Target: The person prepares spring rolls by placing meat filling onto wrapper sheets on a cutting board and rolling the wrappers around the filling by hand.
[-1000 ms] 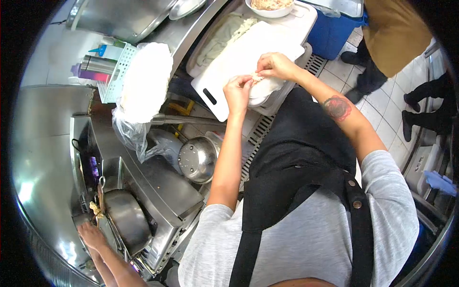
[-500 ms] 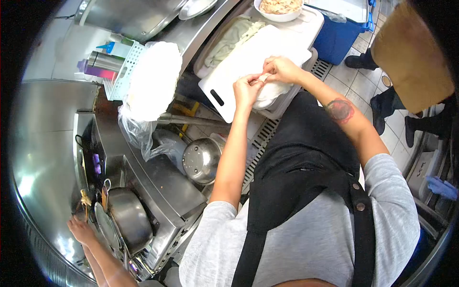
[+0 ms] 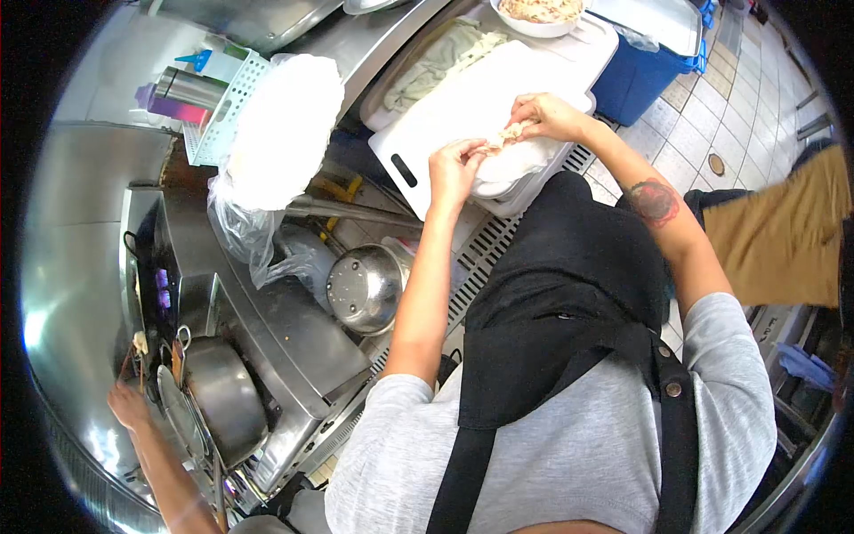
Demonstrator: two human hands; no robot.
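My left hand [image 3: 455, 173] pinches one end of some pale shredded food [image 3: 509, 139] over the front edge of a white cutting board [image 3: 463, 98]. The other end is between the fingers of my right hand [image 3: 544, 117]. Under my hands, a white thing in clear plastic [image 3: 518, 162] lies by the board's near edge; what it is I cannot tell. Beyond the board, a tray holds a pale green cloth [image 3: 445, 67]. A white bowl of shredded food [image 3: 541, 16] stands at the back.
A blue bin [image 3: 636, 84] stands right of the board. To the left are a bagged white stack [image 3: 283, 133], a green basket [image 3: 233, 98], a metal pot [image 3: 363, 287] and a stove pot [image 3: 227, 400]. A co-worker's hand [image 3: 129, 405] is far left; another person [image 3: 778, 236] is right.
My hands have moved apart, and more of the pale food shows between them. The person at the right has moved down in the view. The co-worker's hand has shifted left and up.
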